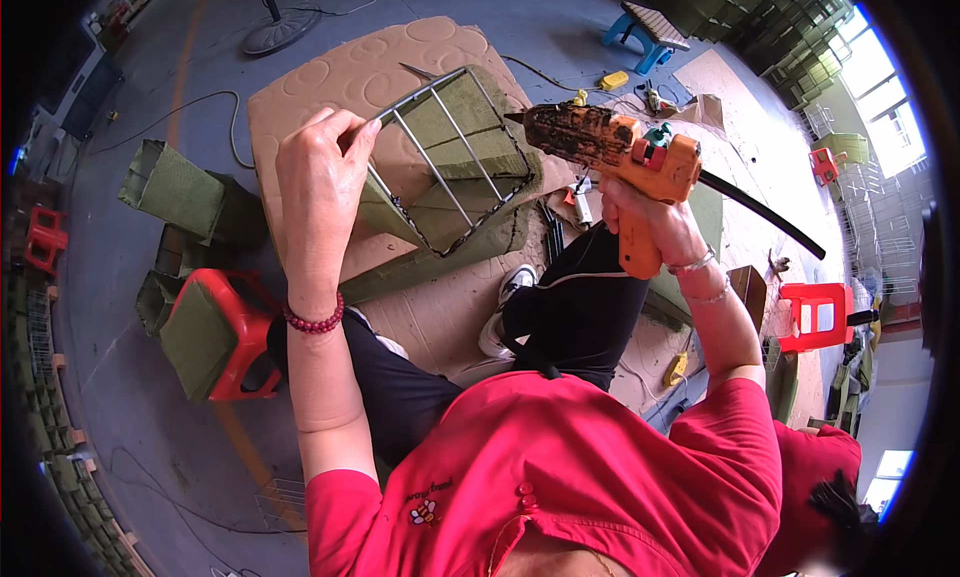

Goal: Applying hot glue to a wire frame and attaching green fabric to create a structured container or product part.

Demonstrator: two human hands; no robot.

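Note:
My left hand [322,172] is closed in a pinch at the left corner of a metal wire frame [437,155]. The fingers cover that corner. The frame, with parallel cross bars, sits across the opening of a green fabric-covered box [455,239]. Dark glue runs along its right and lower edges. In my right hand [655,222] is an orange hot glue gun [610,149], gripped by its handle and smeared with dark residue. Its nozzle points left, just off the frame's far right side. A black glue stick [765,215] sticks out of its rear.
A tan padded work surface [300,92] lies under the box. To the left are green boxes [170,192] and a red stool [240,322] with a green panel. At right are another red stool [815,317] and cables. A blue stool [645,35] stands at the back.

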